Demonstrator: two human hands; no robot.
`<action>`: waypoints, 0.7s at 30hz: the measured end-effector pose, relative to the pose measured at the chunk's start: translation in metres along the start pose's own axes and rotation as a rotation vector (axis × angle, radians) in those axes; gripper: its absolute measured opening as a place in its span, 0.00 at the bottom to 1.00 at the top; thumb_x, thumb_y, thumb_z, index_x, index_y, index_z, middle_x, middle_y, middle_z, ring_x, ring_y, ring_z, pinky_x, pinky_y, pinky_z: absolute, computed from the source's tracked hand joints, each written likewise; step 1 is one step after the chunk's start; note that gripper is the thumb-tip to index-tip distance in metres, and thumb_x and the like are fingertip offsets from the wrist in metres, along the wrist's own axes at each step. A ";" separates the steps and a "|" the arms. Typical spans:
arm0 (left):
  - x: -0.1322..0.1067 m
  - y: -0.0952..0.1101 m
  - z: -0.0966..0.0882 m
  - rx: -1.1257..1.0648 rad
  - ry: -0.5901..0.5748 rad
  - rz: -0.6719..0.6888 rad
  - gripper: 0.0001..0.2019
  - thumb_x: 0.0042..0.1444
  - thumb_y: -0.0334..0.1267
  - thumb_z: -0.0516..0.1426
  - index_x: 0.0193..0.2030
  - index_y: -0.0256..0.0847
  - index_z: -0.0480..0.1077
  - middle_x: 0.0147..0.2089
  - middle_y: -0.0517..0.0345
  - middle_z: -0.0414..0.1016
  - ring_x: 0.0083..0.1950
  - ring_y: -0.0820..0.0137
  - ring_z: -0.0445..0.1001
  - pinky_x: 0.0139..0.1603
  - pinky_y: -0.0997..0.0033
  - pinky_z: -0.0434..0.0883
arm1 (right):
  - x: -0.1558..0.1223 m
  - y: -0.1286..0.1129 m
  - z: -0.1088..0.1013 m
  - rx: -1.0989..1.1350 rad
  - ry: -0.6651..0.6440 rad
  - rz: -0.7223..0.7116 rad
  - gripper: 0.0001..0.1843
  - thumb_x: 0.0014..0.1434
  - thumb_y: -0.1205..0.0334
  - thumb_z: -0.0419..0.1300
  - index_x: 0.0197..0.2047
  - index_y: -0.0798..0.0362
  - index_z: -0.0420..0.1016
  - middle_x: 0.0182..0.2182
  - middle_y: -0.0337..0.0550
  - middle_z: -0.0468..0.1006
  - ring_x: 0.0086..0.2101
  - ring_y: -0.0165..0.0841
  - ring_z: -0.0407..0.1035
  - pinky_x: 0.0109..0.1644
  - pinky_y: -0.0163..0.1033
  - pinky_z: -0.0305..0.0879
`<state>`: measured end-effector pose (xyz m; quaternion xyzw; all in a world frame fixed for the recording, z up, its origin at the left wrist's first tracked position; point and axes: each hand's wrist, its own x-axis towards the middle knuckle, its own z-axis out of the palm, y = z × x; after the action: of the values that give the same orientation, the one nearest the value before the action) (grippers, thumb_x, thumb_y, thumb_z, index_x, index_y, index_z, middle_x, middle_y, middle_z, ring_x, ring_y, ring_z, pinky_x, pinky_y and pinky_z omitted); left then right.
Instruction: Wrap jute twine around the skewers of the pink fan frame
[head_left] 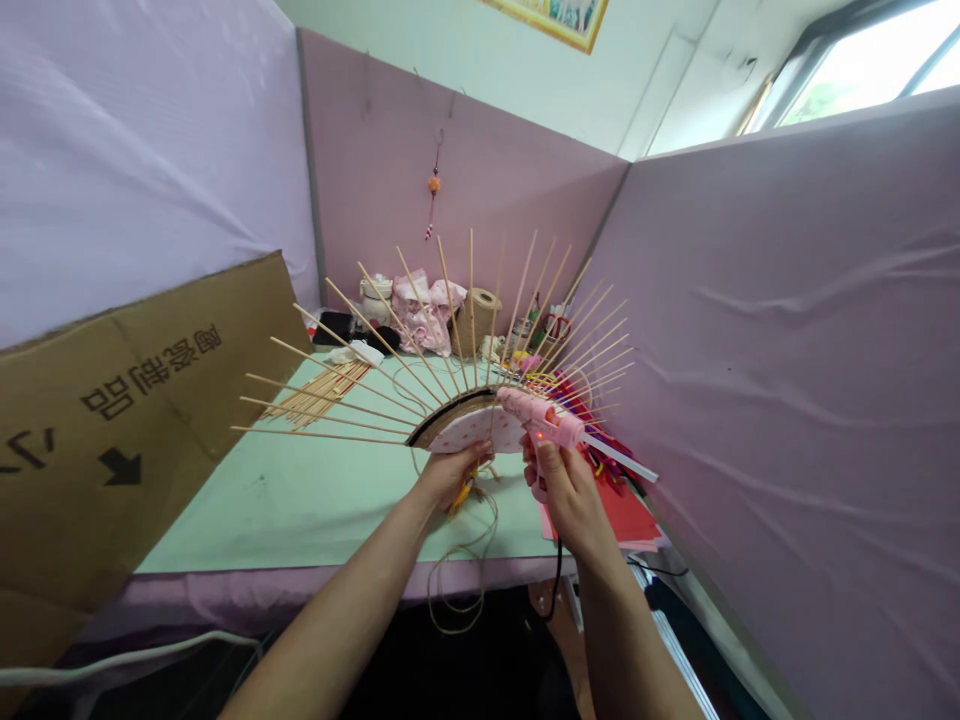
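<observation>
My left hand (448,474) grips the lower edge of a half-round cardboard piece (472,428), white with small dots, held up above the green table (300,500). Several thin wooden skewers (375,335) fan out from its curved edge. My right hand (564,488) is closed around the handle of a pink glue gun (541,418). The gun's nozzle points left and touches the right part of the cardboard's curved edge. A clear glue stick (626,461) sticks out of the gun's back to the right.
A large brown cardboard sheet (112,420) leans at the left. Loose skewers (319,392), a twine roll (480,318), pink cloth (424,305) and scissors (553,326) lie at the back. Red paper (626,515) sits at the right edge. Purple partition walls (787,400) close in the table.
</observation>
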<state>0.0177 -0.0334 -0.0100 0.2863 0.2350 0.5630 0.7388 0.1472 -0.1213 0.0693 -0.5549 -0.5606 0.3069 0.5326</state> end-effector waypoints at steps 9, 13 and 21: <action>0.001 -0.002 -0.002 0.026 -0.033 0.012 0.23 0.37 0.33 0.71 0.44 0.37 0.76 0.46 0.48 0.79 0.47 0.63 0.76 0.51 0.61 0.69 | -0.002 0.002 0.003 -0.013 -0.029 -0.004 0.30 0.58 0.32 0.50 0.38 0.54 0.69 0.25 0.38 0.67 0.25 0.30 0.61 0.29 0.37 0.59; 0.002 -0.004 -0.004 0.026 -0.063 0.020 0.24 0.38 0.33 0.71 0.45 0.38 0.76 0.45 0.50 0.80 0.47 0.65 0.76 0.51 0.63 0.69 | -0.002 0.000 0.006 0.014 -0.059 0.000 0.30 0.59 0.33 0.50 0.39 0.54 0.69 0.24 0.36 0.66 0.24 0.29 0.59 0.27 0.36 0.56; 0.000 -0.002 -0.002 0.009 -0.082 0.036 0.22 0.39 0.33 0.70 0.45 0.38 0.77 0.43 0.50 0.80 0.45 0.64 0.76 0.50 0.63 0.69 | -0.003 0.001 0.008 -0.015 -0.041 0.003 0.29 0.59 0.34 0.51 0.38 0.54 0.69 0.24 0.37 0.66 0.24 0.29 0.59 0.27 0.36 0.57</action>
<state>0.0182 -0.0340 -0.0127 0.3166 0.2017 0.5628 0.7364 0.1394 -0.1216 0.0655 -0.5534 -0.5727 0.3148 0.5165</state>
